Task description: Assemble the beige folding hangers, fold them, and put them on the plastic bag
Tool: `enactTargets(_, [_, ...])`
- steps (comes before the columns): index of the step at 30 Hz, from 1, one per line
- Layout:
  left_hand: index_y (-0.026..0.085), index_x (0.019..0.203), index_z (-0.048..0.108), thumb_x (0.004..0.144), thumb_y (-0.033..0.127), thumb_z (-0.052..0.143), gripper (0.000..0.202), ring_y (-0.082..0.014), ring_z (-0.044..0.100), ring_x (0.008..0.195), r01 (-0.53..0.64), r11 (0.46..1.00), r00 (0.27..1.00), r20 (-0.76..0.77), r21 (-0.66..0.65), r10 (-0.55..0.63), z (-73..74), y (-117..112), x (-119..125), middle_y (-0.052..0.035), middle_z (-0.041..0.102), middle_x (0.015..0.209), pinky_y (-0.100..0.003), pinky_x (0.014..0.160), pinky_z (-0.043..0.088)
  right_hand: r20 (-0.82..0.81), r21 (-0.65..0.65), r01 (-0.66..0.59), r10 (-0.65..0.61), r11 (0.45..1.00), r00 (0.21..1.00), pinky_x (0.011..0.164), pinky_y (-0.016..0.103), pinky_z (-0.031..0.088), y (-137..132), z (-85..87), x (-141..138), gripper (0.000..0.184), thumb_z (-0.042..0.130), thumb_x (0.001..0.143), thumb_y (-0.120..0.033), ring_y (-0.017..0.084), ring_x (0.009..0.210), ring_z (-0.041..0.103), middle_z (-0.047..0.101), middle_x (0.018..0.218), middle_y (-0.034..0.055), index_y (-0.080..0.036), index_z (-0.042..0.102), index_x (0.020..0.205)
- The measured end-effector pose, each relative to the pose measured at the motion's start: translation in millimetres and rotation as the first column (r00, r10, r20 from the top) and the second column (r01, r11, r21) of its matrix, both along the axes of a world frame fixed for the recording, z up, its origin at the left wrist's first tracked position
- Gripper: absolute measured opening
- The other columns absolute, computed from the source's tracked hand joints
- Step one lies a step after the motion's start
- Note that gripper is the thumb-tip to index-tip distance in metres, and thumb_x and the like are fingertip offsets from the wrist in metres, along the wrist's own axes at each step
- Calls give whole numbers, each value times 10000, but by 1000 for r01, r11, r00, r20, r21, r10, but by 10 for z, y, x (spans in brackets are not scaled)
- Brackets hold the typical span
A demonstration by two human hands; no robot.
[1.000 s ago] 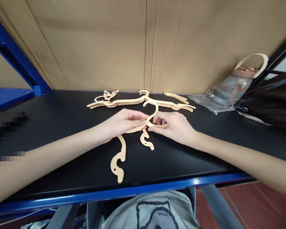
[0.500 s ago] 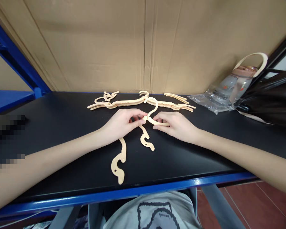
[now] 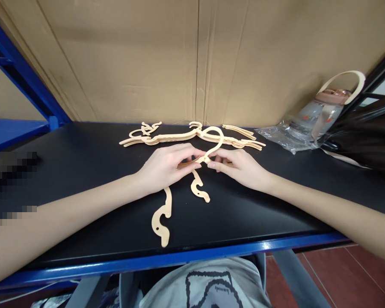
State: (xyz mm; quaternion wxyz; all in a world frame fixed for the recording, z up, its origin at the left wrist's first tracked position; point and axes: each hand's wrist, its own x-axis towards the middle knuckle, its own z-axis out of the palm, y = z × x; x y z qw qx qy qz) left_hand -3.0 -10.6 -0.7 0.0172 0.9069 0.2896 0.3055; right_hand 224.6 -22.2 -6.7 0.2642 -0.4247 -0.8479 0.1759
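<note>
Hanger: pale wood-coloured, held between both hands at the middle of the surface. Its hook rises from the central joint, bends right, then curls back left at the top. Cannot tell whether its underside touches the black surface.

Left hand: grip closed to a pinch, thumb on the near side, fingers on the far side, holding the hanger just left of the joint. Right hand: grip likewise closed, thumb tip just right of the joint, fingers curled behind; most of the right side of the hanger is hidden by this hand.

Near the left hand: a large curved piece, with a notch and one hole, extends toward the near edge; its far end is hidden under the hand. A small curved piece, similar outline, lies to the right of it, below the joint. Cannot tell whether either is joined to the hanger.

Far side: wide hanger assembly lying across the surface, hook at its centre; a small heap of pieces beyond its left end; thin strips beyond its right half. Far right: clear bottle with looped handle, beside crumpled plastic wrap. Cardboard backs the surface.
</note>
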Motion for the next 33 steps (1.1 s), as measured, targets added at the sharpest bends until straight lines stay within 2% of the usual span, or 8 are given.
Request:
enactTargets(3, [186, 1069, 646, 942, 283, 530, 198, -128, 618, 785, 66, 986, 998, -8, 156, -66, -16, 0, -11, -11, 665, 871, -225, 662, 454, -91, -10, -79, 78, 997, 993, 727, 262, 438, -11, -19, -21, 213, 541, 923, -363, 143, 786, 632, 698, 863, 9, -202, 673, 973])
enactTargets(6, [187, 1084, 619, 946, 266, 522, 186, -127, 630, 807, 70, 982, 997, -32, 174, -65, -30, -4, -8, -17, 674, 927, -218, 656, 463, -231, -52, -130, 114, 990, 966, 743, 271, 476, -37, -21, -63, 205, 538, 919, -355, 144, 792, 633, 686, 873, 21, -189, 655, 945])
enactTargets(11, [222, 1221, 550, 911, 266, 577, 315, -110, 626, 736, -8, 995, 999, -38, 97, 12, -63, 26, -9, 13, 665, 938, -205, 608, 462, -439, -156, -63, -12, 986, 898, 608, 234, 471, -22, 5, -75, 220, 533, 912, -392, 102, 619, 554, 589, 710, -12, -178, 569, 873])
enactTargets(15, [216, 1144, 599, 924, 265, 538, 233, -118, 645, 796, -20, 999, 996, -81, 44, 24, -64, 43, -17, 10, 678, 1006, -215, 650, 481, -490, -225, 23, -134, 974, 861, 536, 224, 419, 53, 22, -18, 247, 525, 915, -389, 78, 518, 485, 565, 624, -26, -174, 565, 800])
enactTargets(18, [204, 1082, 644, 924, 265, 526, 206, -140, 653, 840, -70, 992, 993, -89, 105, 79, -51, 40, -15, -2, 693, 1004, -232, 669, 481, -507, -261, 41, -173, 964, 845, 519, 229, 414, 88, 19, 15, 257, 529, 911, -403, 75, 499, 489, 589, 631, -17, -175, 565, 798])
enactTargets(23, [205, 972, 691, 920, 282, 522, 193, -171, 659, 908, -167, 967, 978, -94, 192, 188, -34, 65, -23, -1, 719, 991, -256, 684, 468, -513, -279, 60, -202, 958, 834, 564, 264, 473, 139, -71, 49, 243, 594, 864, -384, 100, 535, 551, 621, 721, -23, -216, 476, 992])
enactTargets(27, [206, 928, 697, 916, 325, 523, 211, -159, 663, 840, -204, 956, 968, -102, 210, 229, 15, 76, -50, 2, 716, 973, -243, 621, 438, -473, -139, 146, -195, 980, 859, 621, 283, 502, 175, -130, 72, 307, 663, 795, -321, 102, 658, 567, 575, 939, 0, -237, 432, 979])
enactTargets(33, [212, 848, 696, 885, 347, 555, 199, -174, 644, 797, -261, 942, 933, -197, 211, 302, 79, 68, -92, -1, 707, 879, -242, 555, 370, -261, -17, 134, -134, 991, 956, 651, 284, 472, 126, -78, 68, 130, 648, 799, -244, 133, 747, 581, 614, 860, 4, -210, 533, 851])
